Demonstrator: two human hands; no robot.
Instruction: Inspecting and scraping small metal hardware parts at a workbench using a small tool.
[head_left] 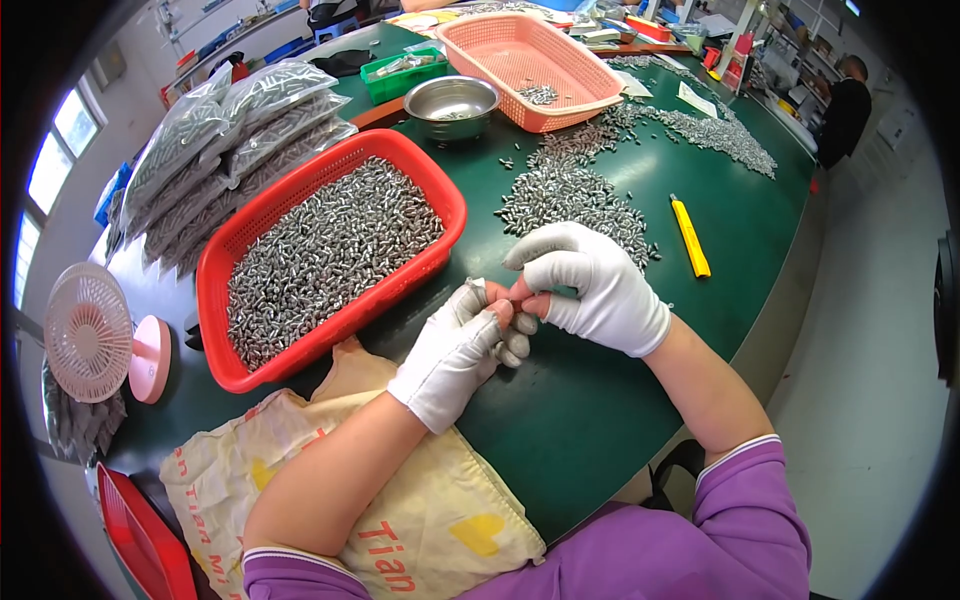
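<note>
Over the green table my left hand (452,348) and my right hand (598,287) meet, both in white gloves with bare thumb and index fingertips. The fingertips of each are pinched together and touch the other's. Whatever sits between them is too small or hidden to make out. Just beyond them spreads a loose pile of small silvery metal pins (580,205). To the left of my hands stands a red plastic basket (452,235), filled with many similar small metal pieces (335,255).
A yellow utility knife (690,238) lies right of the pile. Farther back are a steel bowl (452,103), a pink basket (545,75) and a green tray (405,80). Filled plastic bags (235,140) are stacked at left, near a pink fan (90,335). Printed cloth (400,510) covers the near edge.
</note>
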